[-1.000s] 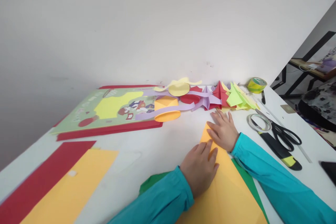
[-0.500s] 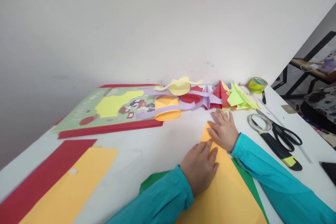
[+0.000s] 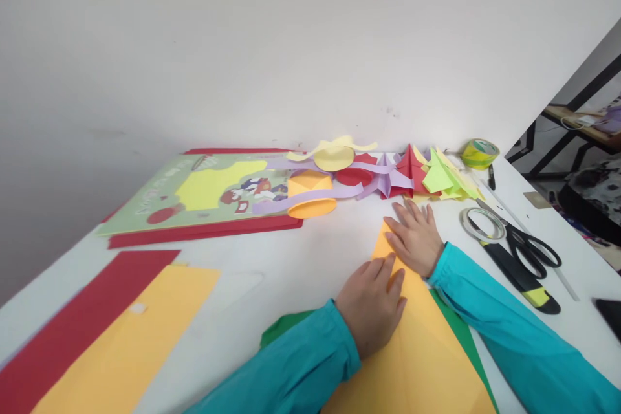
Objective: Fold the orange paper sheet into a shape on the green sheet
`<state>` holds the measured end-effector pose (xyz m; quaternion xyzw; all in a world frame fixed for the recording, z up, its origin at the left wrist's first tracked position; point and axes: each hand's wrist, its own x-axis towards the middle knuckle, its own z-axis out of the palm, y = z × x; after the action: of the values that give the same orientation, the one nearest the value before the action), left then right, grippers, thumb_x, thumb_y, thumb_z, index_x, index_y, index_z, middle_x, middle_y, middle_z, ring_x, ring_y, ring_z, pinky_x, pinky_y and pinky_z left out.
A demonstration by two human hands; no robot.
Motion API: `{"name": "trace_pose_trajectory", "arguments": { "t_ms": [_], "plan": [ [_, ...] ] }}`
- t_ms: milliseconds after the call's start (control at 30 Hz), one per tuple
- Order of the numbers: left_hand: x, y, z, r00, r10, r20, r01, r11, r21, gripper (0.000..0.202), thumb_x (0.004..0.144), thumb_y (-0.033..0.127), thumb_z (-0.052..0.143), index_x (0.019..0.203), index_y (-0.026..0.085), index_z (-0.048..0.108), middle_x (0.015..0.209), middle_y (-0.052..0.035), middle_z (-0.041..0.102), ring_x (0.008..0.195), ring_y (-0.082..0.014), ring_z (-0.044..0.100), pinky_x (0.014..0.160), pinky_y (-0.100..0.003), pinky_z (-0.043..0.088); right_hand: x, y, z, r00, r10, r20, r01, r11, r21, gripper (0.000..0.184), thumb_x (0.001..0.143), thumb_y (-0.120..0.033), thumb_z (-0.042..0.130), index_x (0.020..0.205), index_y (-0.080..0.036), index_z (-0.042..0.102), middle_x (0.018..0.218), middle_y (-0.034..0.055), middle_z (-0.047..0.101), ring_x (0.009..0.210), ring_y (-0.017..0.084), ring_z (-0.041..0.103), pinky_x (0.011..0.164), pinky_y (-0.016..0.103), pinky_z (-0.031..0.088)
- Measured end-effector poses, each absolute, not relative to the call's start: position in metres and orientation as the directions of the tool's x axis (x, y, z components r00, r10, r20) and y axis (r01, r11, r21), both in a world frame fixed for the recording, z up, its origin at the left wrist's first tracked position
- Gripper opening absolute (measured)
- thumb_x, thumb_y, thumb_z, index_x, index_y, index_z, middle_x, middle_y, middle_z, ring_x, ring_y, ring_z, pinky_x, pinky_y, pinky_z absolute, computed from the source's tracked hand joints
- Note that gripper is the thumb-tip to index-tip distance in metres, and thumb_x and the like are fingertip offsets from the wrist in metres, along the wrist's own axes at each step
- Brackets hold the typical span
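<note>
An orange sheet of paper (image 3: pixel 422 349), folded to a narrow point at its far end, lies in front of me over a green sheet (image 3: pixel 466 343). My left hand (image 3: pixel 372 304) rests on its left edge, palm down with fingers extended. Closer to the tip, my right hand (image 3: pixel 416 236) presses the paper, fingers spread and flat. Neither hand grips anything. Part of the sheet is hidden under my hands and left sleeve, and its near end runs out of view.
Right of my arm lie black scissors (image 3: pixel 528 249), a utility knife (image 3: pixel 521 278) and a tape roll (image 3: pixel 484 224). Folded paper shapes (image 3: pixel 417 171) stand by the wall, near yellow tape (image 3: pixel 479 153). Leftward are a printed green folder (image 3: pixel 160 197), red paper (image 3: pixel 92 310) and another orange sheet (image 3: pixel 130 343).
The view has shifted slightly, so the things at the back sit a little higher and further right. Both hands stay at nearly the same places on the orange paper.
</note>
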<state>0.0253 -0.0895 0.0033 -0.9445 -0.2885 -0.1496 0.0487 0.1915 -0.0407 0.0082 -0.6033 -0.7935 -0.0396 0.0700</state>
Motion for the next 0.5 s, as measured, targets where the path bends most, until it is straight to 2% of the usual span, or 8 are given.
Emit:
{"name": "trace_pose_trajectory", "arguments": {
  "t_ms": [133,267,367,500],
  "plan": [
    [0.0255,-0.0902,0.0028,0.791,0.524,0.315,0.562,-0.826,-0.036,0.039,0.092,0.03,0.043,0.117,0.006,0.061,0.121,-0.0237,0.061,0.102,-0.03,0.058,0.084,-0.042,0.048,0.1919,-0.0408,0.0082,-0.259,0.954,0.149,0.963,0.267,-0.034,0.045,0.098,-0.04,0.034,0.135,-0.024,0.052,0.15,0.011,0.039,0.14,0.038,0.025,0.106,0.068,0.019],
    [0.0254,-0.0909,0.0025,0.791,0.526,0.313,0.563,-0.826,-0.036,0.04,0.092,0.03,0.042,0.118,0.006,0.061,0.123,-0.024,0.06,0.103,-0.0307,0.058,0.084,-0.043,0.049,0.1941,-0.0431,0.0075,-0.246,0.947,0.207,0.96,0.268,-0.084,0.043,0.096,-0.041,0.039,0.128,-0.021,0.059,0.146,0.013,0.043,0.138,0.036,0.027,0.108,0.066,0.018],
    [0.0253,-0.0914,0.0029,0.789,0.536,0.301,0.566,-0.824,-0.014,0.04,0.093,0.03,0.042,0.119,0.007,0.06,0.124,-0.0237,0.06,0.104,-0.0302,0.058,0.084,-0.043,0.049,0.1955,-0.0442,0.0068,-0.266,0.937,0.227,0.951,0.294,-0.099,0.039,0.094,-0.041,0.043,0.122,-0.024,0.063,0.144,0.0126,0.045,0.138,0.036,0.028,0.108,0.066,0.017],
    [0.0253,-0.0914,0.0035,0.785,0.538,0.306,0.572,-0.82,-0.024,0.04,0.091,0.03,0.045,0.118,0.006,0.061,0.121,-0.0236,0.061,0.102,-0.0305,0.059,0.084,-0.042,0.049,0.1947,-0.0437,0.0072,-0.268,0.943,0.198,0.955,0.288,-0.077,0.041,0.095,-0.044,0.041,0.127,-0.026,0.06,0.147,0.0118,0.042,0.138,0.038,0.026,0.106,0.068,0.017]
  ]
}}
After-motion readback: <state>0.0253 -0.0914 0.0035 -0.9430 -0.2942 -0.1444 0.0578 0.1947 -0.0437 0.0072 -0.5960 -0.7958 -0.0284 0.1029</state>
